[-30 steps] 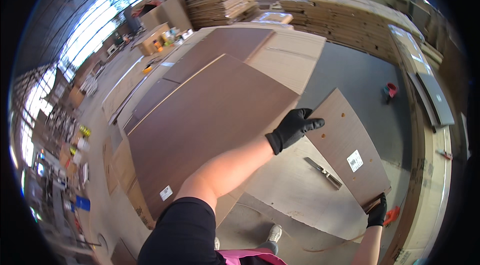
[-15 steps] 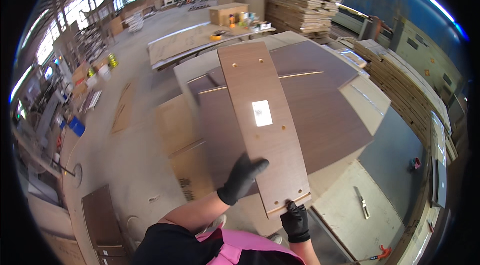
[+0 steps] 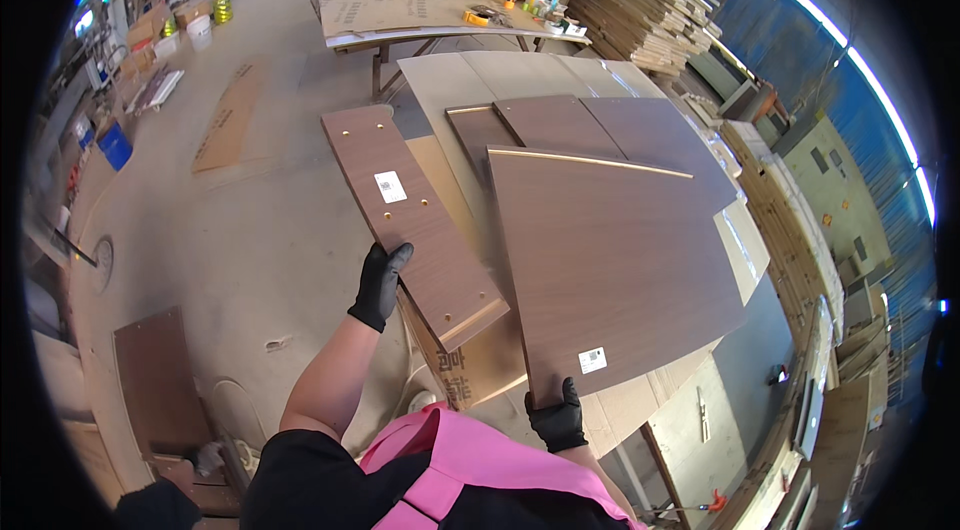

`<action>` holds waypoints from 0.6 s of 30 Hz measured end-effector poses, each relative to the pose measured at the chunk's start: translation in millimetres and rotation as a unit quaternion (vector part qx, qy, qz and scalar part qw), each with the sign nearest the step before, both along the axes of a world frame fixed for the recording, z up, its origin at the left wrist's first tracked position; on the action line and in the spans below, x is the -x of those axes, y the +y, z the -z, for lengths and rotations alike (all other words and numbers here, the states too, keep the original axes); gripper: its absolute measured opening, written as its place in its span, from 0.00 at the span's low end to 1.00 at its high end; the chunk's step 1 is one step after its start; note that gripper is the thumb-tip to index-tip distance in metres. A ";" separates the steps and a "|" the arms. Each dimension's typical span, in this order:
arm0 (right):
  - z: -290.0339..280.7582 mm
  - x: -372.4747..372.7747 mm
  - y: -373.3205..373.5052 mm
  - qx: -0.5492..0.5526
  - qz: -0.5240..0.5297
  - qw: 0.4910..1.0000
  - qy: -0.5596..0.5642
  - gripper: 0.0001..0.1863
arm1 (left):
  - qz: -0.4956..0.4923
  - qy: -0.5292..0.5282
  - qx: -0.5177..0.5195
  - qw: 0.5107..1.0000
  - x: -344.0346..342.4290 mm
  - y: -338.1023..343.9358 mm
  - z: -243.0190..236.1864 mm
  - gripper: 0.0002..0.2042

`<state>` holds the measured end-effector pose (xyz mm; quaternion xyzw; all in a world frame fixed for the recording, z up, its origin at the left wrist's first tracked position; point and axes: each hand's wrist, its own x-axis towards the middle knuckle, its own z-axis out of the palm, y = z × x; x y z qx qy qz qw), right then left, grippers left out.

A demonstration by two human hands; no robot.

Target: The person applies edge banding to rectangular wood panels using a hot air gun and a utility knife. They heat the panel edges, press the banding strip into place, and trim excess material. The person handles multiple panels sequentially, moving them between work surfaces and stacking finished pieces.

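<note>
A long narrow brown board (image 3: 410,215) with drilled holes and a white sticker lies slanted over the left side of a low stack of panels. My left hand (image 3: 380,282), in a black glove, grips its left edge near the close end. Beside it on the right lies a large brown panel (image 3: 610,270) with a white sticker near its close corner. My right hand (image 3: 557,417), also gloved, is at that close corner with its fingers curled over the panel's edge. Tan cardboard sheets (image 3: 480,370) show under both boards.
More brown panels (image 3: 600,125) lie behind. A worktable (image 3: 420,10) with cardboard, a box and cans stands farther back. Stacks of boards (image 3: 640,0) line the right side. A brown board (image 3: 160,390) and a cardboard sheet (image 3: 230,120) lie on the concrete floor at left.
The view has swung. The narrow board has moved left and lower, beside the large panel. My right hand has left its near end for the large panel's corner.
</note>
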<state>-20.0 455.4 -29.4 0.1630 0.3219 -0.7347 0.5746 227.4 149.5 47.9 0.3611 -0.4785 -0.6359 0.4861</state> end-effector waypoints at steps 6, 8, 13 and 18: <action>-59.8 14.1 8.5 -0.110 0.003 0.989 0.099 0.17 | 0.034 0.069 -0.042 0.996 20.4 -22.5 38.3 0.18; -95.7 16.8 11.0 -0.099 -0.006 0.981 0.169 0.18 | 0.063 0.058 -0.045 0.995 41.8 -33.6 47.9 0.18; -160.1 10.8 5.9 -0.149 0.057 0.964 0.214 0.21 | 0.126 0.185 -0.102 0.969 136.8 -50.8 72.3 0.18; -179.4 -1.9 -2.5 -0.212 0.023 0.928 0.306 0.21 | 0.069 0.034 -0.120 0.990 240.7 -78.4 100.3 0.20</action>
